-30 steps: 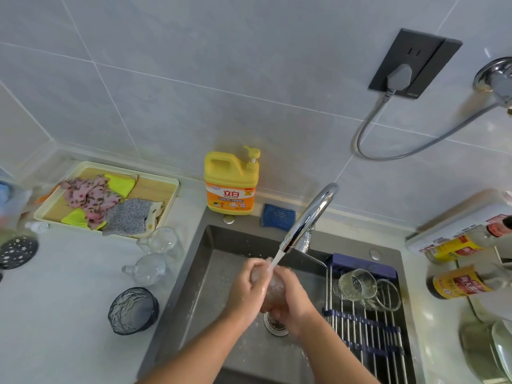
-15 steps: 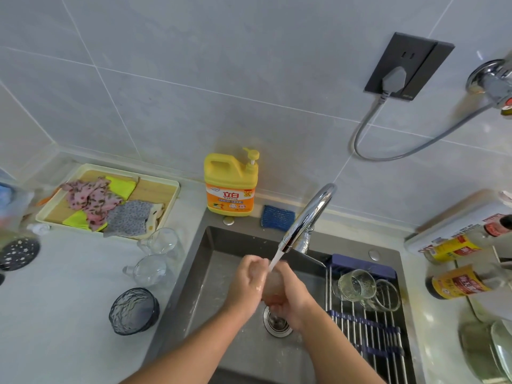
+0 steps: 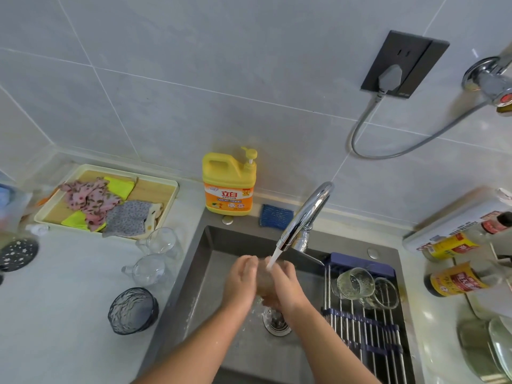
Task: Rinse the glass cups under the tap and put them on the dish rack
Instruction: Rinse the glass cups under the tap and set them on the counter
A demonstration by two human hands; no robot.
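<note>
Centre of frame: both hands, left hand and right hand, are cupped around one glass cup, fingers curled on its sides. The cup sits directly under the water stream from the tap, above the drain of the sink. The cup is mostly hidden by the hands, so its tilt cannot be read. Right of centre, two rinsed cups lie on their sides at the upper end of the dish rack. Left of the sink, a clear tumbler and a handled glass mug wait on the worktop. Risks, as judged: wet glass may slip and strike the sink; lifting it could clip the spout; setting it down could knock the racked cups or let it roll on the rods.
</note>
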